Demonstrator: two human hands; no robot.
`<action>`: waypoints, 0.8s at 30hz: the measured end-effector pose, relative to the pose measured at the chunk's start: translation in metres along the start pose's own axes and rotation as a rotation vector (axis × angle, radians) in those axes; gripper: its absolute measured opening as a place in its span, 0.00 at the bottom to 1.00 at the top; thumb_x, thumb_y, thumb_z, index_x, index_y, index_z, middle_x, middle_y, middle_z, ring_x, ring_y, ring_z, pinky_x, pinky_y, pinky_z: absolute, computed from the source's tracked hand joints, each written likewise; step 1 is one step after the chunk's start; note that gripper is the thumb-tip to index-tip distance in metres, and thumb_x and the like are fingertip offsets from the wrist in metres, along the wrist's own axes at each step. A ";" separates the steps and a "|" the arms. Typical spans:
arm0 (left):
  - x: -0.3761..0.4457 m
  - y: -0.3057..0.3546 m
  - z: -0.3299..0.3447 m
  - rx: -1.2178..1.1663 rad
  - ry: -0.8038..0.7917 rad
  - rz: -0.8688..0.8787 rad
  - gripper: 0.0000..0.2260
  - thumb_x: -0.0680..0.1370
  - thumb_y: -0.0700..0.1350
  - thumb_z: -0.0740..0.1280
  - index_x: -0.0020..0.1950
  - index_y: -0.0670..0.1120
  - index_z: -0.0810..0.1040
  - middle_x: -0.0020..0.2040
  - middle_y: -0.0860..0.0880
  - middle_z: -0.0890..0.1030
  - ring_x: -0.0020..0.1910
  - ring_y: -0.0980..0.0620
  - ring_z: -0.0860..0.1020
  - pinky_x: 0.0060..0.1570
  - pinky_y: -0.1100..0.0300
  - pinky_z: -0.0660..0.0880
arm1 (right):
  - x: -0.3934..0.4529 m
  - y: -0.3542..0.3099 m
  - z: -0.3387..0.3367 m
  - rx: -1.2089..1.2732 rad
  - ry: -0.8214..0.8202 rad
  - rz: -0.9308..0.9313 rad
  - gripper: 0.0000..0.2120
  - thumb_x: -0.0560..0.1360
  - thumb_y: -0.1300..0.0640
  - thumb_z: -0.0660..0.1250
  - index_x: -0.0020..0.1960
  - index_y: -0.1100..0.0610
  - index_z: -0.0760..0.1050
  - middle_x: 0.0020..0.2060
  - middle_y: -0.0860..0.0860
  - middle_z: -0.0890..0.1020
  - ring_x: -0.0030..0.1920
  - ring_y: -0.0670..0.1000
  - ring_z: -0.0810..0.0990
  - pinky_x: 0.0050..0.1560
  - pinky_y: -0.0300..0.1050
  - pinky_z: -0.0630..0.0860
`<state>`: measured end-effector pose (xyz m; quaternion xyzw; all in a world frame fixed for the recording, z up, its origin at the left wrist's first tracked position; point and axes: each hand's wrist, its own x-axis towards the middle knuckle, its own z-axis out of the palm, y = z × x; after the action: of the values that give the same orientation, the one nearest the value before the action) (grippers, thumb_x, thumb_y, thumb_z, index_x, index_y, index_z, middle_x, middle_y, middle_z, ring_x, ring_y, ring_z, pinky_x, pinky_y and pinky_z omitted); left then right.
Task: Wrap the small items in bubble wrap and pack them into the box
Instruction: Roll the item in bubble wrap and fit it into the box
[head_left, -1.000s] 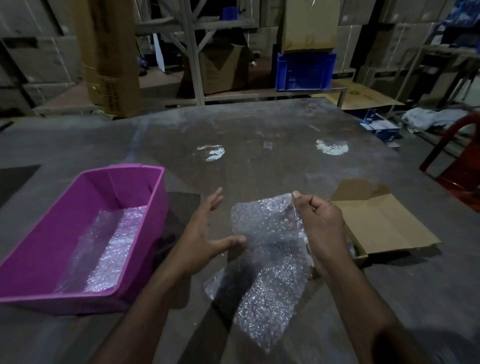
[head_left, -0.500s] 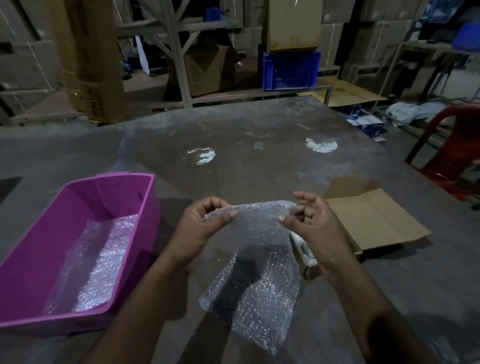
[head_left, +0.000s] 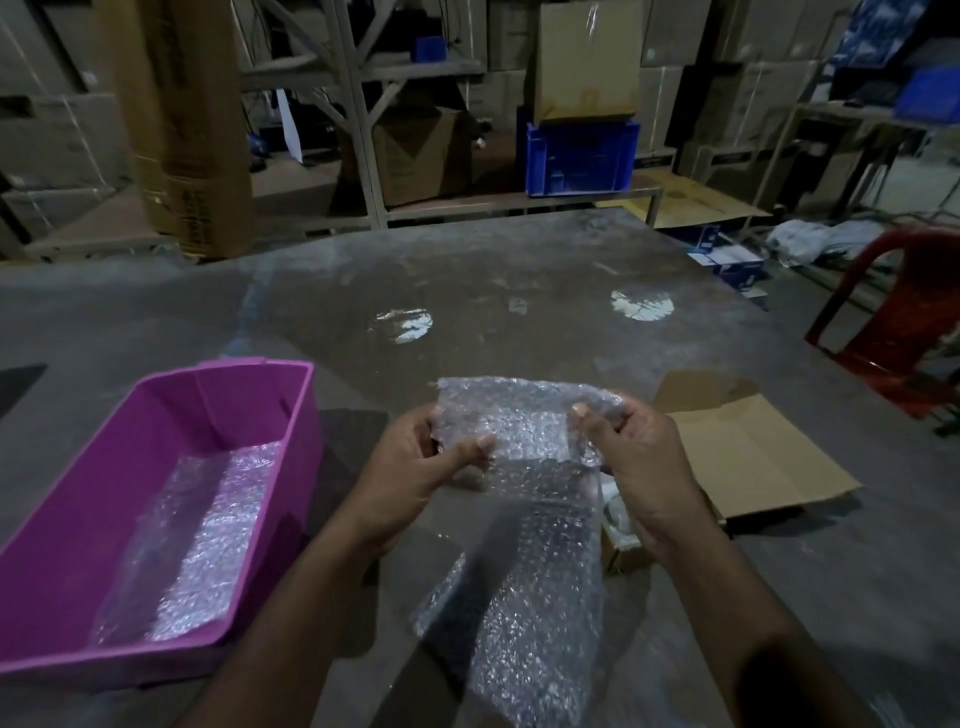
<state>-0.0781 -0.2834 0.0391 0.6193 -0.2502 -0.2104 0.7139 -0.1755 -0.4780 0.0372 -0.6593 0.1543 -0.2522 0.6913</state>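
Since the earlier frames, our left hand (head_left: 421, 457) has come onto the bubble wrap sheet (head_left: 519, 519) and the sheet's top edge has risen between both hands. We hold the sheet above the table (head_left: 519, 291); its lower end trails toward us. Our left thumb and fingers pinch the top-left edge; our right hand (head_left: 639, 457) pinches the top-right corner with curled fingers. No item is visible inside the sheet, so we judge this step as spreading the wrap. The next move calls for laying it flat and placing an item on it. Just behind our right hand sits the cardboard box (head_left: 748, 457), flaps open. Left of us, the pink bin (head_left: 234, 395) holds more bubble wrap (head_left: 202, 540).
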 end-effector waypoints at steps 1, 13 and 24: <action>0.002 0.003 0.000 0.012 0.030 0.020 0.07 0.72 0.41 0.73 0.48 0.42 0.80 0.40 0.47 0.84 0.39 0.52 0.82 0.38 0.57 0.82 | 0.000 -0.004 0.001 -0.028 -0.010 -0.009 0.08 0.77 0.52 0.72 0.45 0.57 0.78 0.36 0.45 0.82 0.39 0.44 0.79 0.45 0.46 0.77; 0.011 0.023 0.008 0.108 0.209 0.225 0.13 0.77 0.47 0.72 0.47 0.38 0.77 0.33 0.45 0.77 0.30 0.50 0.72 0.29 0.58 0.70 | -0.008 -0.035 0.002 -0.631 -0.075 -0.495 0.47 0.64 0.41 0.80 0.77 0.42 0.61 0.72 0.42 0.65 0.72 0.42 0.64 0.68 0.37 0.66; -0.003 0.030 0.031 0.064 0.022 0.158 0.17 0.75 0.48 0.74 0.58 0.38 0.79 0.47 0.44 0.81 0.42 0.58 0.78 0.37 0.67 0.73 | -0.018 -0.030 -0.001 -0.687 -0.339 -0.319 0.31 0.65 0.36 0.77 0.66 0.39 0.74 0.63 0.34 0.72 0.65 0.34 0.70 0.62 0.30 0.70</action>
<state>-0.0996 -0.3010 0.0715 0.6223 -0.2971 -0.1384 0.7108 -0.1959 -0.4691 0.0643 -0.8995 0.0092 -0.1778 0.3990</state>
